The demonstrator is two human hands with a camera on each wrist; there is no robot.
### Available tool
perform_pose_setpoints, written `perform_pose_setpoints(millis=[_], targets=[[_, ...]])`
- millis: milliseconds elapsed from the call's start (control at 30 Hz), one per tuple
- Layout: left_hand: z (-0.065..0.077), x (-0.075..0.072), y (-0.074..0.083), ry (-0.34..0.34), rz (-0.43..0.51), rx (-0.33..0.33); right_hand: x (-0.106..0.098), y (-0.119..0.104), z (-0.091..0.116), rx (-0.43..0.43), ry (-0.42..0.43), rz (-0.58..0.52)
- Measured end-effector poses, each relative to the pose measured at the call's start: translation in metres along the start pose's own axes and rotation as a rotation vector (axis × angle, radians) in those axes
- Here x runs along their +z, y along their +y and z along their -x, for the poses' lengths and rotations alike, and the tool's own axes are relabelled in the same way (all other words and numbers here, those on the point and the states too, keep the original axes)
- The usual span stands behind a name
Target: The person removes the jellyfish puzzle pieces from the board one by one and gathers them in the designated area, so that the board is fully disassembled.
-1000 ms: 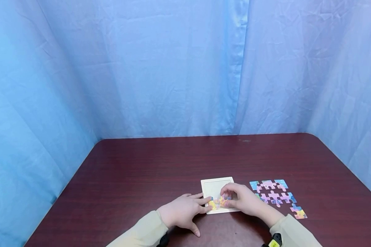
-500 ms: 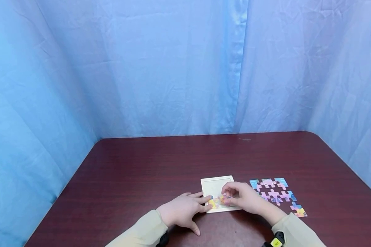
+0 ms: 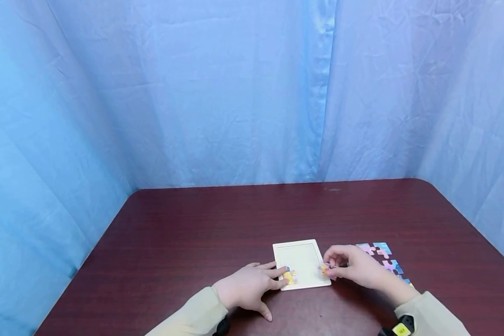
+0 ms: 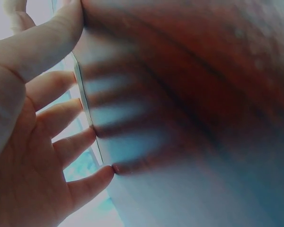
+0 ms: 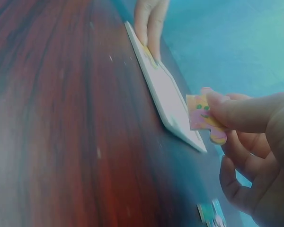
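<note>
Between thumb and fingers my right hand pinches a jigsaw puzzle piece, pink and yellow with green spots. It is held above the right edge of a shallow cream puzzle tray. My left hand lies spread at the tray's left side, its fingertips on the rim and on a yellow puzzle piece in the near left corner. That piece is partly covered by the fingers. In the left wrist view the left hand's fingers stretch out straight, spread apart.
Several loose puzzle pieces, pink and blue, lie in rows right of the tray, partly hidden behind the right hand and forearm. The dark red wooden table carries everything. Blue curtains hang around its back and sides.
My right hand has moved right, lifting the pink and yellow piece out of the tray's near row to its right edge. The left hand stays in place.
</note>
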State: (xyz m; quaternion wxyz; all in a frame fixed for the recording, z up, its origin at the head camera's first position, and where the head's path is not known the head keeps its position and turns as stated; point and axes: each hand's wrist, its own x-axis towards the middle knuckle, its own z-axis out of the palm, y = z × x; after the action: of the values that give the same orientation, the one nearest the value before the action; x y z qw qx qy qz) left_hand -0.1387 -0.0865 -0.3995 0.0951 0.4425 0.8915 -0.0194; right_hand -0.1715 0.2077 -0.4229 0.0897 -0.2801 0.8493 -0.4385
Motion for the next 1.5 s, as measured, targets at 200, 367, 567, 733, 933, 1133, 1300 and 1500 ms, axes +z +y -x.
perform_pose_setpoints(millis=[200,367,567,733,933,1133,1300,1500], targets=[[0.001,0.001,-0.001,0.011,-0.001,0.001,-0.015,0.009,0.014,-0.027,0.007,-0.01],[0.002,0.002,-0.001,0.015,0.003,0.004,-0.029,0.016,0.025,-0.031,0.006,0.017],[0.002,0.003,-0.001,0.014,0.008,0.003,-0.048,0.019,0.037,0.016,-0.009,0.032],[0.001,0.003,-0.001,0.01,0.01,0.004,-0.061,0.022,0.047,0.042,-0.033,0.076],[0.001,0.003,-0.002,0.012,0.005,0.0,-0.068,0.026,0.053,0.075,-0.071,0.109],[0.001,0.004,-0.002,0.012,0.011,0.009,-0.072,0.029,0.056,0.105,-0.108,0.102],[0.002,0.004,-0.002,0.018,0.011,0.008,-0.075,0.033,0.06,0.056,-0.134,0.102],[0.002,0.003,-0.002,0.014,0.01,0.001,-0.075,0.038,0.065,0.017,-0.18,0.043]])
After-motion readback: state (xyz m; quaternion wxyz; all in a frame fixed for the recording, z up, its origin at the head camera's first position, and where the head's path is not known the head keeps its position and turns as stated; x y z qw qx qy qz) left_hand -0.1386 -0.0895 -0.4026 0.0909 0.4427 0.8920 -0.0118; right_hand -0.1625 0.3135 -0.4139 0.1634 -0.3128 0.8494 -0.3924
